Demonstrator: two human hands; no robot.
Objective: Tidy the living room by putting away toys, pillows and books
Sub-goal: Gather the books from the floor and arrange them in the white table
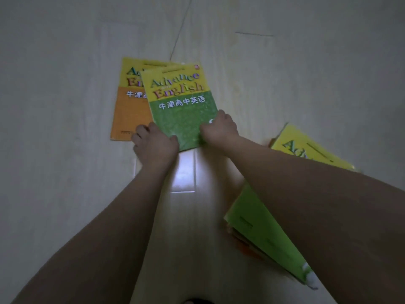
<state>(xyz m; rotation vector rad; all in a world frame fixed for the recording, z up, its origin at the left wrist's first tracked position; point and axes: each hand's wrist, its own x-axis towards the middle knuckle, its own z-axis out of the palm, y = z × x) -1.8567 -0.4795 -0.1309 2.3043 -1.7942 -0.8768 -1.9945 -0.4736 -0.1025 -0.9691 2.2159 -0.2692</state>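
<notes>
A green-and-yellow "Advance with English" book point(182, 102) lies on the pale wood floor, overlapping an orange-and-yellow book point(126, 106) of the same series beneath it. My left hand point(154, 143) grips the green book's near left corner, with fingers curled over the orange book's near edge. My right hand point(220, 129) grips the green book's near right corner. Both arms reach forward from the bottom of the view.
Under my right forearm lies a stack of similar books, with a yellow-topped cover point(306, 148) and a green cover point(263, 233) showing. Bare floor point(65, 62) surrounds the books. A thin cable point(179, 34) runs away across the floor beyond them.
</notes>
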